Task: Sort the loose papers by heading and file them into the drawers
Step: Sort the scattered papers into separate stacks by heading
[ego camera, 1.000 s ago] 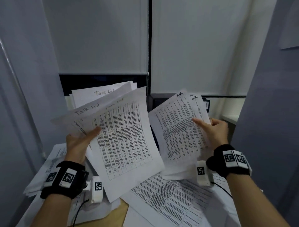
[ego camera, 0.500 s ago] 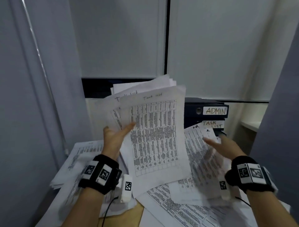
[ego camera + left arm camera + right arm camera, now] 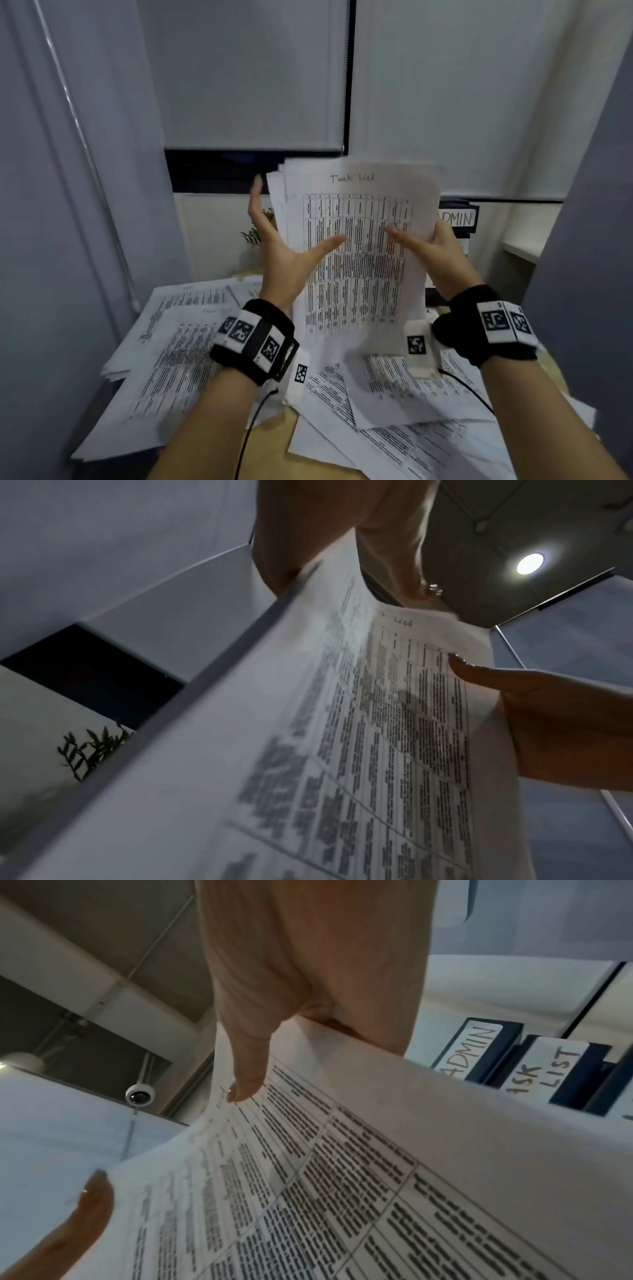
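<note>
Grey blinds point(image 3: 246, 75) and grey wall panels close the corner behind a desk point(image 3: 270, 442) strewn with printed sheets point(image 3: 178, 356), wood showing only at its near edge. We hold a stack of papers point(image 3: 356, 260) upright above the middle of the desk, long side vertical, the handwritten "Task List" heading at the top and facing us. Our left hand point(image 3: 281, 253) is spread, thumb across the front sheet, fingers straight beside the left edge. Our right hand point(image 3: 431, 250) pinches the right edge, thumb in front; the fingers behind are hidden. The stack covers part of the binders point(image 3: 459, 219) at the desk's back right; the table print is too blurred to read.
</note>
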`<state>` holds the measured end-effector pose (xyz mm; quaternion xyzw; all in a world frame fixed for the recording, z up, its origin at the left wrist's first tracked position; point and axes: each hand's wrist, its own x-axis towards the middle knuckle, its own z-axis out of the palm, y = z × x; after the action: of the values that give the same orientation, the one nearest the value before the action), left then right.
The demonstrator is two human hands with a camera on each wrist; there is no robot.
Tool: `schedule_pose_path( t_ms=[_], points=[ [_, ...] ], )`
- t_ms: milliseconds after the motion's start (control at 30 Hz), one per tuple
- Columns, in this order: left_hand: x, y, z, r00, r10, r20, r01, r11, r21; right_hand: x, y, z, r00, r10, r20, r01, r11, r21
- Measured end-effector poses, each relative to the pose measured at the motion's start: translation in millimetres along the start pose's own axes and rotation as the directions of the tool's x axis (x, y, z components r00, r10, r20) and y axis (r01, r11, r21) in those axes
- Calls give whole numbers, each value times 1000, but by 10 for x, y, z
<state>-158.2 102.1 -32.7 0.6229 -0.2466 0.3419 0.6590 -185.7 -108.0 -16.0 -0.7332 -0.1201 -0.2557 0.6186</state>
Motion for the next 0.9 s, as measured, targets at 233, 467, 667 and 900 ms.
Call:
schedule_pose_path(
  t_ms=[233, 467, 667, 900],
  points=[
    [-92, -199, -25, 945, -278, 174, 272, 961, 59, -165, 166, 40, 984, 113, 137, -107, 993, -55],
    [-158, -530, -127, 733, -617, 285, 586, 787, 196, -261, 472, 35, 891, 333, 309, -315, 943, -107],
    [-73, -405, -66, 785, -554, 276, 504, 831, 235, -133, 336, 187, 890, 336, 308, -318, 942, -110],
    [295, -267, -613, 906, -417, -78, 422, 866, 270, 142, 163, 775, 918, 350, 184, -364, 930, 44]
  ],
)
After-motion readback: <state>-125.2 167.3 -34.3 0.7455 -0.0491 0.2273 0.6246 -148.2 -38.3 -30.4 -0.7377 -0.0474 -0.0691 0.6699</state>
